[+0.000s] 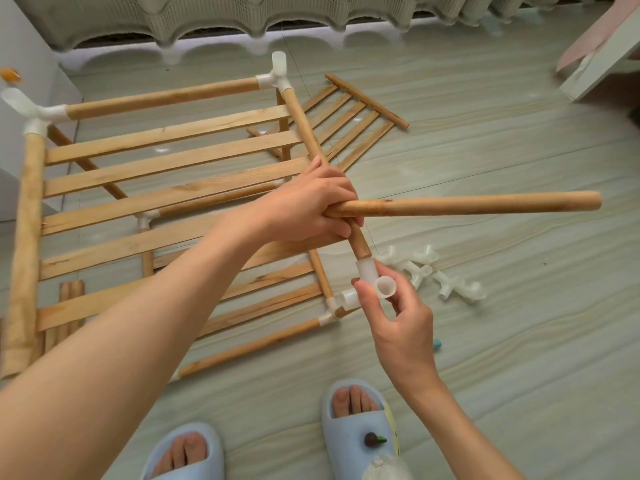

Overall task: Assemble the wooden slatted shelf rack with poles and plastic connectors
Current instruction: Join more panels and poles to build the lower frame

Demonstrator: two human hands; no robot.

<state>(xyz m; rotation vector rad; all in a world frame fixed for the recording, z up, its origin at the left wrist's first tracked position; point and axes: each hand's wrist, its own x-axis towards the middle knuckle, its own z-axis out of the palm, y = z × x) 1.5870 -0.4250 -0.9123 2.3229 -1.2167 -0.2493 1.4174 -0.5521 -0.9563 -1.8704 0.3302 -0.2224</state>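
Observation:
My left hand [311, 206] grips the right side pole [304, 123] of the raised slatted shelf [166, 168] together with a loose wooden pole [467, 204] that sticks out to the right. Just below it, my right hand [391, 306] pinches a white plastic connector [372, 278] whose top socket meets the lower end of the side pole. Two more white connectors, one [277, 76] at the far right and another [31, 109] at the far left, cap the shelf's far corners. A lower frame [249, 344] with slats lies on the floor beneath.
Several loose white connectors [436, 275] lie on the floor right of my right hand. A spare slatted panel [349, 119] lies behind the shelf. Short poles [65, 313] sit at the left. My slippered feet [360, 427] are at the bottom. White furniture [602, 67] stands at the top right.

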